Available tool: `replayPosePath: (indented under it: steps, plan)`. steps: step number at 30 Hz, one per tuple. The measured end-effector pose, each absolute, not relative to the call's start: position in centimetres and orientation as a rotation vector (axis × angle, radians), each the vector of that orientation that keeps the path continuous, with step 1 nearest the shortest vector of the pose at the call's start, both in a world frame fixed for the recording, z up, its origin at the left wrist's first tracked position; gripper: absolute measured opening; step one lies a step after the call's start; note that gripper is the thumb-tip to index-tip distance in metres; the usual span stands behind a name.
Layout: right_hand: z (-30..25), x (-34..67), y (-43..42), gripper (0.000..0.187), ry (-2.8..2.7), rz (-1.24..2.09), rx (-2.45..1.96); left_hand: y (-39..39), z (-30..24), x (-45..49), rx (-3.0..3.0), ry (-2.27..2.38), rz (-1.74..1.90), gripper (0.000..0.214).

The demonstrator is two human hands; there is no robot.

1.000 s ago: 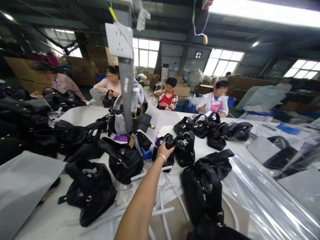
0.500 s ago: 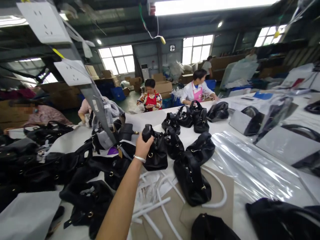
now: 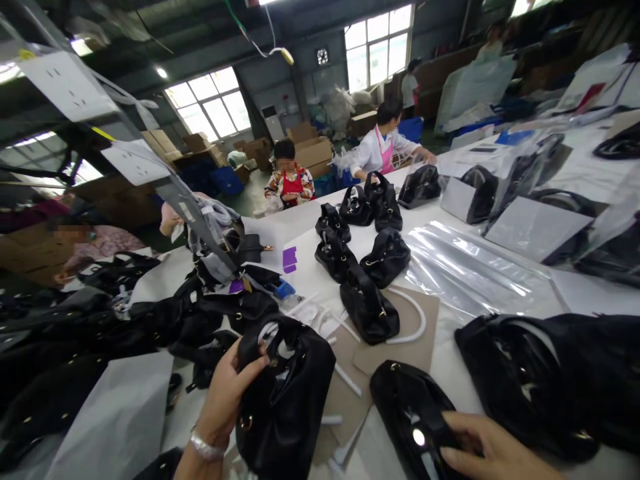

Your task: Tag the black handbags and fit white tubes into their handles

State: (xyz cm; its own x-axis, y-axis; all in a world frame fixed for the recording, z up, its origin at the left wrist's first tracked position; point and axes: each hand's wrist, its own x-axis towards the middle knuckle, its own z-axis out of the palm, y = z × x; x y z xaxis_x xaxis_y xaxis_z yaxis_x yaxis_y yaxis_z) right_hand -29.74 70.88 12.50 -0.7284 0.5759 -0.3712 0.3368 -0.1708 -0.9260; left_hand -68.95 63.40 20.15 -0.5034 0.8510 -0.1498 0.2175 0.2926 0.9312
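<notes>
My left hand [image 3: 227, 390] is closed around the handle of a black handbag [image 3: 287, 407], lifted near the front of the table. White stuffing and a gold ring show on this bag. At the lower right, my right hand [image 3: 485, 447] has its fingers wrapped on the strap of a second black bag [image 3: 400, 393], which has a shiny round metal piece. Just beyond stands another black handbag [image 3: 370, 310] on brown cardboard [image 3: 415, 353], with a curved white foam tube [image 3: 417, 313] beside it.
Several black bags [image 3: 333, 253] stand farther back, beside clear plastic sheets [image 3: 465, 267]. Black bags [image 3: 125, 327] pile up on the left near a metal post [image 3: 195, 213] with sockets. Large black bags [image 3: 540, 373] lie at right. Co-workers [image 3: 383, 147] sit across the table.
My left hand has brought the handbag from mid-table back towards me. My right hand has come into view on another bag. The view has shifted and tilted.
</notes>
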Motion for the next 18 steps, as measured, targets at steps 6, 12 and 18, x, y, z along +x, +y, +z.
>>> replayPosePath:
  steps: [6,12,18]
  plan:
    - [13.5,-28.5,69.2,0.049,-1.536,2.153,-1.205,56.9,22.2,-70.2,1.097,2.037,0.84,0.031]
    - [12.6,-29.8,64.9,0.05,-1.531,2.046,-1.28,54.9,20.6,-71.9,1.331,2.12,0.614,0.041]
    - [11.9,-27.6,65.0,0.036,-2.048,1.815,-1.172,52.9,17.5,-74.8,1.193,2.648,0.551,0.048]
